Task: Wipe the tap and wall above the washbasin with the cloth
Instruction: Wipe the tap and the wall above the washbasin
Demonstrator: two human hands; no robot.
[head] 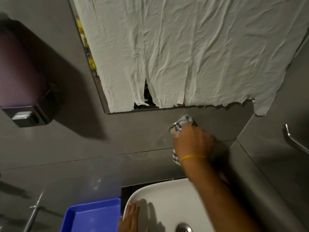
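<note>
My right hand [192, 141] grips a checked black-and-white cloth [184, 122] and presses it against the grey tiled wall [133, 131] just under the mirror, around a chrome tap fitting [172, 128] that peeks out at the cloth's left. A tail of the cloth hangs below my wrist, which wears a yellow band. My left hand [129, 218] lies flat with fingers together on the left rim of the white washbasin [167, 195] and holds nothing. The basin's drain [184, 228] shows at the bottom edge.
The mirror above is covered with crumpled white paper [184, 56]. A dark soap dispenser [25, 81] hangs on the wall at the left. A blue tray [93, 215] sits left of the basin. A chrome rail [296, 141] is on the right wall.
</note>
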